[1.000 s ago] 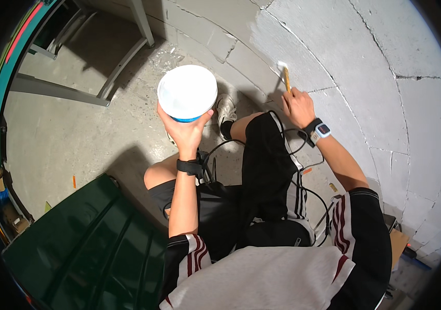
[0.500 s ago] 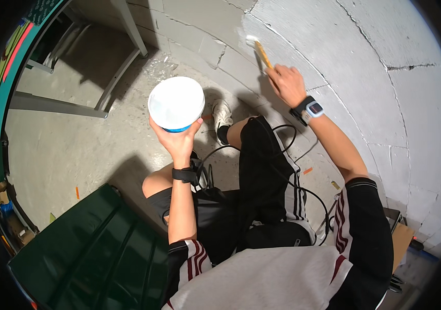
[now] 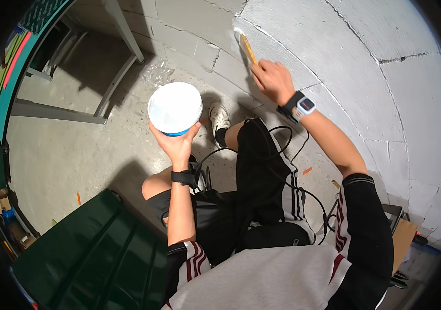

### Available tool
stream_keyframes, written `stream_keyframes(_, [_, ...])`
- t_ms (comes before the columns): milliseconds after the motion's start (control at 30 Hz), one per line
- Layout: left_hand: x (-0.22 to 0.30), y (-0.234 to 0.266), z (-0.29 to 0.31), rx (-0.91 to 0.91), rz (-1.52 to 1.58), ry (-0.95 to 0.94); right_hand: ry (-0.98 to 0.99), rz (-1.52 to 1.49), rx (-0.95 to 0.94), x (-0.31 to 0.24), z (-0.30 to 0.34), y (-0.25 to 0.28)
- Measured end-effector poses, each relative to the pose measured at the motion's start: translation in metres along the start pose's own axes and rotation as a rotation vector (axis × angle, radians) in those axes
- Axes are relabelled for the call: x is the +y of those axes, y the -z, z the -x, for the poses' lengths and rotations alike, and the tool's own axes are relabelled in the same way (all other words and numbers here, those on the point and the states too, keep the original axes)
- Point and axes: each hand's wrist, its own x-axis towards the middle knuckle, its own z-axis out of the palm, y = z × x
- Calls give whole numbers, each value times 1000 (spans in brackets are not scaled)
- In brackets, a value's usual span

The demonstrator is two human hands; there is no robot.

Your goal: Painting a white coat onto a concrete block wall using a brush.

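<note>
My left hand [image 3: 175,147] holds up a round white bucket [image 3: 175,107] with a blue band low on its side. Its top shows bright white, and I cannot tell paint from lid there. My right hand [image 3: 274,80] is closed round the wooden handle of a paintbrush [image 3: 248,50]. White covers the brush tip, which touches the block wall [image 3: 303,39] at the border between a bright white painted area and bare grey blocks. A watch [image 3: 306,106] is on my right wrist and a black strap [image 3: 182,177] on my left.
A table with grey legs [image 3: 60,111] stands at the upper left, a dark green plastic surface [image 3: 91,253] at the lower left. Black cable [image 3: 311,194] loops over my legs. Crumpled clear plastic [image 3: 157,72] lies by the wall. Cardboard [image 3: 404,240] is at the right.
My right hand and the brush have moved left and slightly up along the wall. The bucket in my left hand sits slightly lower in view.
</note>
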Motion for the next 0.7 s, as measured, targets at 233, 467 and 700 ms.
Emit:
stream_keyframes(233, [-3, 4, -7, 0, 0, 20, -37, 177, -87, 20, 65, 32])
stream_keyframes(467, [3, 4, -1, -45, -16, -85, -264, 10, -77, 13, 168, 108])
stream_keyframes(700, [51, 14, 18, -140, 35, -130, -421, -356, 262, -21, 173, 211])
